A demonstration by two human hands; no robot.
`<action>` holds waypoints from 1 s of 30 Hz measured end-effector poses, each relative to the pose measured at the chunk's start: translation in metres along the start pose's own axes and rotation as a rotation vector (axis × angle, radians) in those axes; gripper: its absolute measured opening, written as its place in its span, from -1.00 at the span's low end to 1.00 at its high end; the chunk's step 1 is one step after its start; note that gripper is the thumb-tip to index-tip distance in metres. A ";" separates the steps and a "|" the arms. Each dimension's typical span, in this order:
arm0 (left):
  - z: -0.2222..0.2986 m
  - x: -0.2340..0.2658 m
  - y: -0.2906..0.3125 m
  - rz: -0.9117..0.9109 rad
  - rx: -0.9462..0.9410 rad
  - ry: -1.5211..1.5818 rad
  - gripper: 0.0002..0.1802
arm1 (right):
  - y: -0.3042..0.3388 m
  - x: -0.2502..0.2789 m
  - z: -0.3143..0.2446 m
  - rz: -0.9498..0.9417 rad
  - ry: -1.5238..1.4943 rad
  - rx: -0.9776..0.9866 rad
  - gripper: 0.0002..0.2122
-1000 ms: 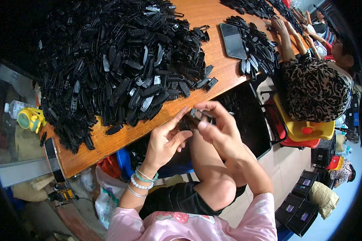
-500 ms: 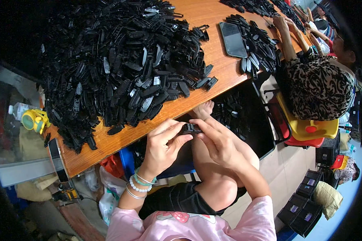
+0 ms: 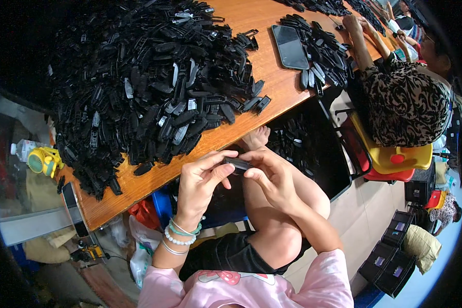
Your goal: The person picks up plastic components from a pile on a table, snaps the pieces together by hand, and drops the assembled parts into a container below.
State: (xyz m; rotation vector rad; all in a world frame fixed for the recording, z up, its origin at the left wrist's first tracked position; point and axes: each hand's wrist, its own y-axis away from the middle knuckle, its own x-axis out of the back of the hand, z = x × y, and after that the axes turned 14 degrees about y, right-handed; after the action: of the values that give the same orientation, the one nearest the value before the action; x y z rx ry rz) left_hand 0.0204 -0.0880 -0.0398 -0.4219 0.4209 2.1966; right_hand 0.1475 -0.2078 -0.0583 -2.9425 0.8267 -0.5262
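Between my two hands is a small, elongated black plastic part (image 3: 236,164), held over my lap near the table's front edge. My left hand (image 3: 204,177), with bracelets at the wrist, pinches its left end between thumb and fingers. The thumb and fingers of my right hand (image 3: 272,177) close on its right end. A large heap of similar black plastic parts (image 3: 143,87) covers the left of the wooden table (image 3: 236,134). My fingers hide part of the held piece.
A phone (image 3: 290,47) lies beside a smaller pile of black parts (image 3: 327,54). At the left stand a yellow fan (image 3: 43,161) and a bottle (image 3: 23,150). A co-worker in a patterned top (image 3: 405,105) sits at the right. Black crates (image 3: 387,267) stand on the floor.
The black part has turned and shows more of its long side. My fingers have shifted on it, and both hands have moved slightly left. The view has also shifted a little.
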 end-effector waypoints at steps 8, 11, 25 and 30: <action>0.000 -0.020 -0.016 -0.082 -0.006 -0.130 -0.76 | 0.002 0.011 0.003 0.292 0.283 0.164 -0.85; -0.001 -0.027 -0.057 -0.130 -0.530 -0.621 -0.76 | -0.006 0.016 0.005 -0.063 0.368 0.094 -0.84; -0.039 -0.050 -0.108 -0.072 -0.823 -1.278 -0.78 | -0.028 0.041 0.029 0.354 0.545 -0.011 -0.91; -0.039 -0.012 -0.046 0.038 -0.713 -0.728 -0.70 | -0.061 0.032 0.014 0.278 0.660 0.160 -0.77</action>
State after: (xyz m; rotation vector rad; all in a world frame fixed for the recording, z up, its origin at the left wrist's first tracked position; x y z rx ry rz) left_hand 0.0705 -0.0861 -0.0761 0.0479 -0.7652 2.2992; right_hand 0.2079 -0.1721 -0.0535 -2.4449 1.1436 -1.4870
